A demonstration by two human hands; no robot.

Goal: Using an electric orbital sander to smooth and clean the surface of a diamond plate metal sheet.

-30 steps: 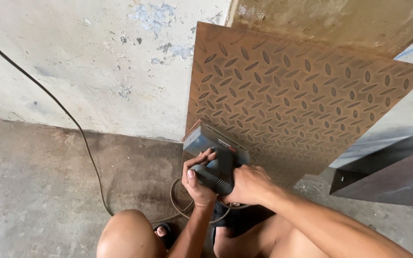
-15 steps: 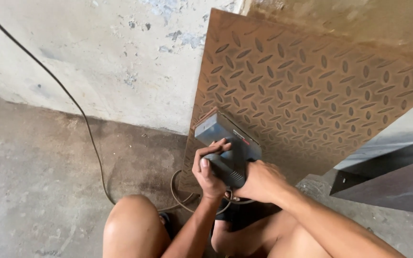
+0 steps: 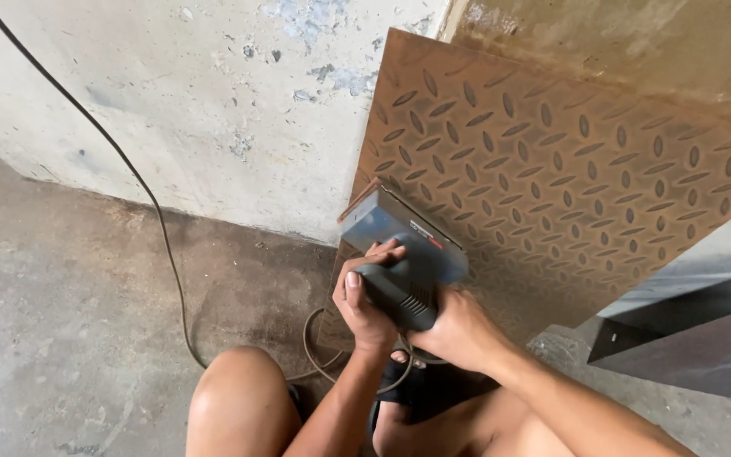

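Sander (image 3: 399, 245) now higher on checkered plate (image 3: 568, 178), left hand (image 3: 365, 300) and right hand (image 3: 458, 326) both clamped around it.

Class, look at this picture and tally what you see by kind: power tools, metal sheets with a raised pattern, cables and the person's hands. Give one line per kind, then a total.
Power tools: 1, the blue-grey sander, held against the sheet
Patterned metal sheets: 1, the rusty tread plate leaning on the wall
Cables: 1, the black cable on the floor
Hands: 2, left hand and right hand, both on the sander
Total: 5
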